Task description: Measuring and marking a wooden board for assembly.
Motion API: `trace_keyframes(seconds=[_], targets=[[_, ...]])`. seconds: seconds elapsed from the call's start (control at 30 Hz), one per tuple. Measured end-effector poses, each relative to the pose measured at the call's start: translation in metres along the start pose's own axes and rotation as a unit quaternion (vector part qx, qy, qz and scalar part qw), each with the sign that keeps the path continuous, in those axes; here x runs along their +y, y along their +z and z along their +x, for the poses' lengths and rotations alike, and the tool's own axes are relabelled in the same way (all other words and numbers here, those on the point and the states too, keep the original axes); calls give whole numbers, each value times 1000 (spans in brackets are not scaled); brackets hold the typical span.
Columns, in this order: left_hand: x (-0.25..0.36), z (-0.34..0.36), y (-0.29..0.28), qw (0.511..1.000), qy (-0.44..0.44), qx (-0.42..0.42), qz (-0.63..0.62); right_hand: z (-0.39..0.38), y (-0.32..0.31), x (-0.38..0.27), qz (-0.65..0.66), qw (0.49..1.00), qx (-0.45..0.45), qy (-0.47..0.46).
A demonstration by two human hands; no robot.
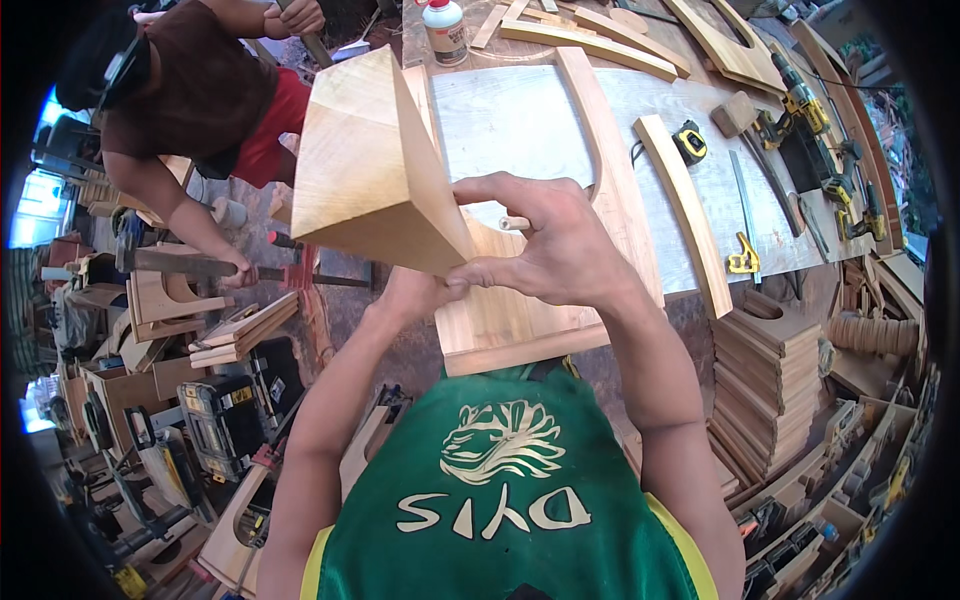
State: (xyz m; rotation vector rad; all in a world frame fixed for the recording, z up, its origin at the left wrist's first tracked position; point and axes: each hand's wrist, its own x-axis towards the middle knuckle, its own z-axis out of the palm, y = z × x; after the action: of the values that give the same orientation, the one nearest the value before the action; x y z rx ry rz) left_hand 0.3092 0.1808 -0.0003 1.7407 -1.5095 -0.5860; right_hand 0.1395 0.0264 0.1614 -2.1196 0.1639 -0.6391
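Pale wooden block [355, 150] right up at the camera, steadied in two bare hands!

Curling the right hand [565, 240] around a short dowel [514, 224] now, index fingertip at the block's right side, thumb by its lower corner. Reaching in beneath with the left hand [405, 300], close against the right thumb; fingers mostly hidden behind the wood, so cannot tell whether pinching or spread. Directly below, a wooden frame with a curved cut-out [622, 200] on the grey workbench [655, 100]. Over to the right, a bowed wooden strip [688, 215], a tape measure [689, 143], then a mallet [735, 114]. Up top, a white bottle with a red cap [446, 38]. And off left, a co-worker [200, 90], one hand on a long bar [185, 262].
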Motion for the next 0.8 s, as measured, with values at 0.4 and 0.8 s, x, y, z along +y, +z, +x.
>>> trace_keyframes(seconds=[0.4,0.8], targets=[[-6,-2,2,1000,-14,-11,14,-2,2,6,-17,999,11,-37],[-11,0,3,1000,-8,-27,13,-1,0,7,-20,999,9,-24]])
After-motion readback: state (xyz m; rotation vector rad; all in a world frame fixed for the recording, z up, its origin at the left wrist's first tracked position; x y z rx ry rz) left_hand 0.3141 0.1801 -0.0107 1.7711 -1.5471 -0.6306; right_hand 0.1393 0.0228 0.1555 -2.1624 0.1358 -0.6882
